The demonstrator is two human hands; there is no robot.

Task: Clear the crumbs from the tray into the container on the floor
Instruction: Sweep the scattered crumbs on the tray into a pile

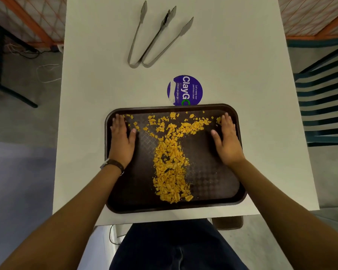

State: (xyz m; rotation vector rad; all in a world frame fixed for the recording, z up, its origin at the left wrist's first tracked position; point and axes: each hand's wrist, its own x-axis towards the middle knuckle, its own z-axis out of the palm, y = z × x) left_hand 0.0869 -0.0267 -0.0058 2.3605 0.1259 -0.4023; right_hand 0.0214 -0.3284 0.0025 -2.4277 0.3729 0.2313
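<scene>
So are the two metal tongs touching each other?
Touching. In the head view the left tongs and the right tongs lie on the table with their looped ends pressed side by side, and no table shows between them there.

tray (219, 184): dark brown, textured, set near the front edge of the white worktop (232, 65)
crumbs (171, 162): orange-yellow bits, piled in a strip down the middle, more scattered along the far side
left hand (122, 141): laid flat in the tray's far-left corner, fingers straight, a band worn on the wrist
right hand (225, 139): laid flat in the far-right corner, same deal
sticker (184, 90): round, purple, partly covered by the tray's far rim
tongs (158, 36): two metal pairs, left side by side further back
</scene>
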